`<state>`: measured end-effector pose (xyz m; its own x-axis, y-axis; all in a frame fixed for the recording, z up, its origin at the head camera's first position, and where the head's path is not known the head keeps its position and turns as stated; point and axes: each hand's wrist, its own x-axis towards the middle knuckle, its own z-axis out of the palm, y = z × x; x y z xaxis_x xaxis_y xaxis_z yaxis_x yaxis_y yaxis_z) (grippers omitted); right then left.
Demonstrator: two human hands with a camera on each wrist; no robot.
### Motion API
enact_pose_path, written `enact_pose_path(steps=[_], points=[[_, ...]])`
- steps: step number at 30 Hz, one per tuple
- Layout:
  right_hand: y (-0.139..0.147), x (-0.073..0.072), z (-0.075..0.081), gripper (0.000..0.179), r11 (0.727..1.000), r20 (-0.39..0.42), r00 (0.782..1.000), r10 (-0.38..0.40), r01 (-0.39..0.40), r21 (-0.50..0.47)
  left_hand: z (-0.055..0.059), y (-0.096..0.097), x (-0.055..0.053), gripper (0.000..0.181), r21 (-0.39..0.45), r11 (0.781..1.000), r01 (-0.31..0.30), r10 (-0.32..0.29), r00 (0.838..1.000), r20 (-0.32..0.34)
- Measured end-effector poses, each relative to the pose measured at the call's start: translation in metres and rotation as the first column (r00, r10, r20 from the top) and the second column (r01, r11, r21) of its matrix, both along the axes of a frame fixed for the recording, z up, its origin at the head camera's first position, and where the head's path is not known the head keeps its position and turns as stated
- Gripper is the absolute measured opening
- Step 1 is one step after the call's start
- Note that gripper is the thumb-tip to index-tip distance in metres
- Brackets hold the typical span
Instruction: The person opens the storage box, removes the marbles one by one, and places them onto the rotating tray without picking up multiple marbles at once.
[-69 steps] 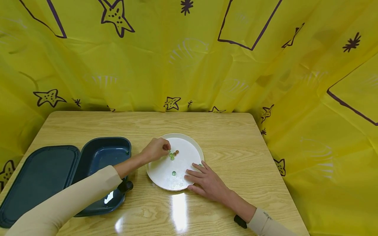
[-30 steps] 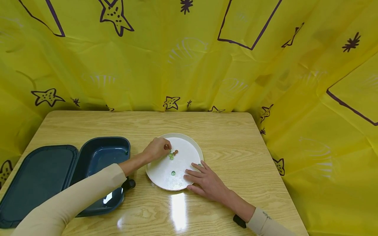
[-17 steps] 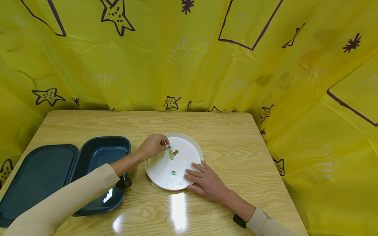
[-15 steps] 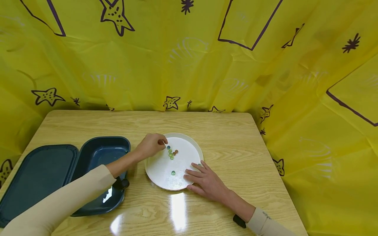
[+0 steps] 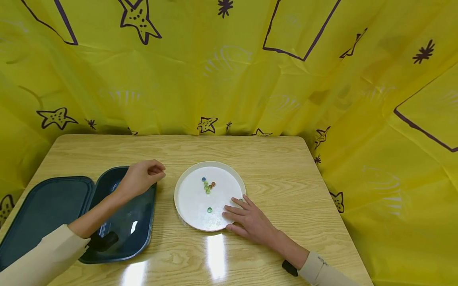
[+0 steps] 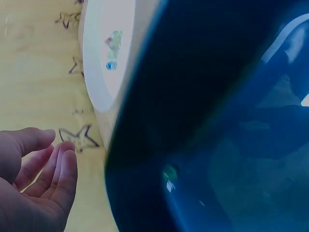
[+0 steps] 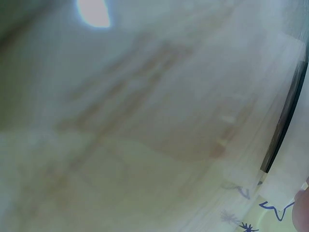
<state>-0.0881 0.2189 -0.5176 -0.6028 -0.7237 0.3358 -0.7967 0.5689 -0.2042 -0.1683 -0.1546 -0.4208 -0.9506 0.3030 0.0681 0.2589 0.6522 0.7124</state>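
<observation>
My left hand (image 5: 137, 178) hovers above the far right side of a dark blue container (image 5: 152, 210), fingers loosely bent. Nothing shows between thumb and fingertips in the left wrist view, where a green marble (image 6: 170, 172) lies inside the container. A round white tray (image 5: 189, 206) holds a blue marble (image 5: 203, 179), a short row of several light green marbles (image 5: 206, 187) and brown marbles (image 5: 213, 184). One green marble (image 5: 209, 209) lies alone nearer the front. With fingers spread, my right hand (image 5: 252, 220) rests over the tray's right rim, partly covering another green marble (image 5: 241, 200).
Left of the container lies a matching dark lid (image 5: 46, 214), side by side with it. Everything stands on a wooden table (image 5: 286, 174). A yellow patterned curtain (image 5: 186, 79) hangs behind the table and along its right side.
The left hand has released the blue marble at the top of the green row and moved left, from the tray to over the container. The right hand has stayed in place.
</observation>
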Motion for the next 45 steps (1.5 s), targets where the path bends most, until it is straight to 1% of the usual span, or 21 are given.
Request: enact_pose_path(steps=[3, 6, 9, 14, 20, 28, 35, 42, 45], points=[[0.000, 0.000, 0.000, 0.050, 1.000, 0.003, 1.000, -0.003, 0.003, 0.001, -0.002, -0.016, 0.006, 0.015, -0.008, 0.999, -0.032, 0.032, 0.999, 0.002], [0.001, 0.000, 0.001, 0.050, 1.000, 0.006, 1.000, -0.007, 0.007, -0.002, -0.009, -0.030, 0.009, 0.014, -0.033, 0.998, -0.045, 0.045, 0.999, 0.002], [0.001, 0.000, 0.001, 0.050, 1.000, 0.006, 1.000, -0.010, 0.010, -0.003, -0.019, -0.040, 0.009, 0.015, -0.060, 0.998, -0.037, 0.037, 0.999, 0.004], [0.000, 0.000, 0.001, 0.050, 1.000, 0.005, 1.000, -0.004, 0.004, 0.000, -0.034, -0.050, 0.005, 0.020, -0.090, 0.996, 0.007, -0.004, 0.999, 0.039], [-0.001, -0.001, 0.001, 0.051, 1.000, -0.016, 1.000, -0.002, 0.002, 0.007, -0.047, -0.051, -0.005, 0.024, -0.089, 0.995, 0.047, -0.042, 0.997, 0.061], [-0.001, -0.001, 0.001, 0.052, 1.000, -0.009, 1.000, -0.004, 0.004, 0.014, -0.055, -0.045, -0.009, 0.020, -0.116, 0.989, 0.095, -0.091, 0.995, 0.033], [-0.001, 0.000, 0.001, 0.052, 1.000, -0.011, 1.000, -0.002, 0.002, 0.011, -0.060, -0.041, -0.013, 0.014, -0.131, 0.986, 0.102, -0.105, 0.994, -0.019], [0.000, 0.000, -0.001, 0.048, 1.000, -0.035, 0.999, 0.009, -0.009, -0.008, -0.062, -0.038, -0.013, 0.008, -0.129, 0.988, 0.087, -0.093, 0.995, -0.043], [0.000, 0.000, -0.001, 0.048, 1.000, -0.037, 0.999, 0.009, -0.009, -0.011, -0.063, -0.038, -0.014, 0.006, -0.133, 0.987, 0.091, -0.099, 0.994, -0.050]])
